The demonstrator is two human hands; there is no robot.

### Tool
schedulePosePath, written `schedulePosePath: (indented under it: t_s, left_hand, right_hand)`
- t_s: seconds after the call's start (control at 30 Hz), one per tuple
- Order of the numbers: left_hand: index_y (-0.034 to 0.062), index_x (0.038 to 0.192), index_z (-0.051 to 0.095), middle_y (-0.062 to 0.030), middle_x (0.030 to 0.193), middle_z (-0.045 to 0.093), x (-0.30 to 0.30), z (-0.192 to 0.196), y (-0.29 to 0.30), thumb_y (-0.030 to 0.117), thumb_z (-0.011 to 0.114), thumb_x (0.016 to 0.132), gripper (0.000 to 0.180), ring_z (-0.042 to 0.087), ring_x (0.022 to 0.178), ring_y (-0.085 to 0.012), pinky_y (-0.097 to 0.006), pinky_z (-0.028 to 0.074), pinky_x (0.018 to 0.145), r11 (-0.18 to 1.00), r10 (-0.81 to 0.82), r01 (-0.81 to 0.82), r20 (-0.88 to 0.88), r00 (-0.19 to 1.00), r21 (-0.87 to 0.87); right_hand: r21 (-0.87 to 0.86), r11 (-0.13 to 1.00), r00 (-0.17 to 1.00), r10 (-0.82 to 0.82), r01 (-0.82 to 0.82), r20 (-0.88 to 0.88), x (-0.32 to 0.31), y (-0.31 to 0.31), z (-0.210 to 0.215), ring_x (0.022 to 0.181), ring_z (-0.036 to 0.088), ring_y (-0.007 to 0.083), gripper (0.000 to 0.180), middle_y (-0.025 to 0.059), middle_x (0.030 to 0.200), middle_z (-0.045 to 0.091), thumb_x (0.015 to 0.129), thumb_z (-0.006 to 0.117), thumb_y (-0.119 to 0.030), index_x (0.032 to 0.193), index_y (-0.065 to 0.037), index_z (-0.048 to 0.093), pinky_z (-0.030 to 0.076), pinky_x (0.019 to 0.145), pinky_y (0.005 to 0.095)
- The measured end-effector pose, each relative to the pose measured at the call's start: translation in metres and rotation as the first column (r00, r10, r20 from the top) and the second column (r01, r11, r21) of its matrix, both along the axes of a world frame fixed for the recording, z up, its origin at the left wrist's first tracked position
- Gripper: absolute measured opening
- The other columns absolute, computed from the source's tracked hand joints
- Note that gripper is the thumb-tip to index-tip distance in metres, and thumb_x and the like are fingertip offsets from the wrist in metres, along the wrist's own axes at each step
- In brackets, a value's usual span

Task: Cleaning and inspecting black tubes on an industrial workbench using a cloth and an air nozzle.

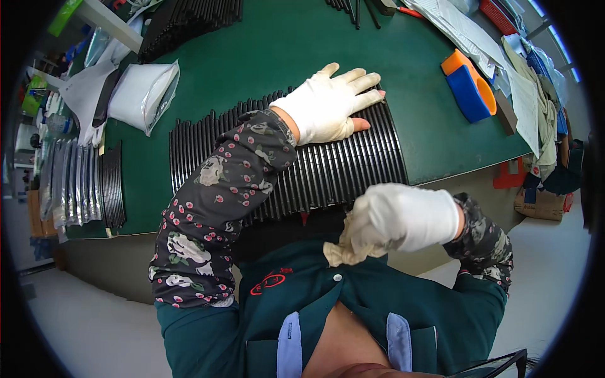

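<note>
I see a green counter point(283, 50). On it, near edge: a wide row of black rods point(340, 170) laid side by side. Far left corner: another batch of black rods point(189, 25). Left: white pouch in clear bag point(142, 94). Right: orange-and-blue block point(469, 85), then papers point(463, 28). Left edge: a short stack of black strips point(112, 186).

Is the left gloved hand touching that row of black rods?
Touching: the head view shows the left hand lying flat on the row of black rods.
</note>
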State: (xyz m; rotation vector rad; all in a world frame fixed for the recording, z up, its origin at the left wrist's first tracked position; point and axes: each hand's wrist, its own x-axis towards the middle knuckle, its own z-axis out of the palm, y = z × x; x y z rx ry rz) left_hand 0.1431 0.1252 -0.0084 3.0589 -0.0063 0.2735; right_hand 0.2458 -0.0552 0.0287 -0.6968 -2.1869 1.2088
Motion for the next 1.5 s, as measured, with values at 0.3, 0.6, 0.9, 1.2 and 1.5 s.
schedulePosePath:
  t_s: [0.3, 0.6, 0.9, 1.2, 1.5]
  left_hand:
    - [0.0108, 0.141, 0.043, -0.0119, 0.148, 0.038, 0.001, -0.004, 0.001, 0.038, 0.055, 0.094, 0.056, 0.038, 0.136, -0.0286, -0.051, 0.032, 0.111, 1.0, 0.012, -0.012, 0.014, 1.0, 0.014]
    - [0.0118, 0.14, 0.044, -0.0113, 0.147, 0.04, 0.003, -0.007, 0.004, 0.041, 0.054, 0.093, 0.056, 0.039, 0.136, -0.0283, -0.051, 0.033, 0.111, 1.0, -0.001, -0.001, 0.063, 0.998, 0.028]
    - [0.0006, 0.129, 0.049, -0.0181, 0.14, 0.044, -0.062, 0.028, -0.046, 0.023, 0.074, 0.074, 0.064, 0.038, 0.135, -0.0339, -0.052, 0.031, 0.109, 0.981, 0.119, -0.096, 0.137, 0.983, -0.168]
    - [-0.0012, 0.129, 0.052, -0.0157, 0.135, 0.049, -0.105, 0.005, -0.131, 0.023, 0.064, 0.078, 0.057, 0.042, 0.132, -0.0315, -0.049, 0.034, 0.11, 0.952, 0.048, -0.027, 0.062, 0.997, -0.306]
    - [-0.0004, 0.125, 0.056, -0.0151, 0.138, 0.047, -0.102, -0.008, -0.128, 0.026, 0.071, 0.071, 0.062, 0.04, 0.133, -0.0295, -0.045, 0.031, 0.111, 0.936, 0.03, -0.004, 0.068, 0.997, -0.353]
  right_hand:
    - [0.095, 0.995, 0.998, -0.02, 0.025, -0.053, -0.018, -0.012, -0.02, 0.072, 0.062, 0.0245, 0.01, 0.0095, 0.078, 0.065, 0.072, 0.068, -0.001, 0.078, -0.007, 0.063, 0.051, 0.062, 0.0322]
    - [0.125, 0.941, 0.95, -0.31, 0.314, -0.046, -0.009, 0.014, -0.01, 0.087, 0.065, 0.0264, 0.017, 0.0048, 0.092, 0.069, 0.077, 0.073, -0.004, 0.076, -0.009, 0.058, 0.052, 0.075, 0.0345]
    - [-0.306, 0.314, 0.313, -0.948, 0.899, -0.055, 0.045, 0.0, 0.027, 0.076, 0.06, 0.0072, 0.018, 0.0061, 0.094, 0.067, 0.088, 0.058, 0.007, 0.105, 0.003, 0.064, 0.048, 0.065, 0.0202]
    - [0.435, 0.9, 0.778, -0.254, -0.028, 0.575, 0.03, 0.019, -0.005, 0.143, 0.027, 0.0334, 0.048, 0.0046, 0.15, 0.038, 0.094, 0.052, -0.036, 0.14, -0.023, 0.048, 0.01, 0.116, 0.0562]
    - [0.352, 0.931, 0.88, -0.082, -0.101, 0.469, 0.001, 0.059, -0.011, 0.143, 0.027, 0.0375, 0.061, 0.019, 0.153, 0.03, 0.097, 0.041, -0.039, 0.15, -0.013, 0.028, 0.017, 0.115, 0.0526]
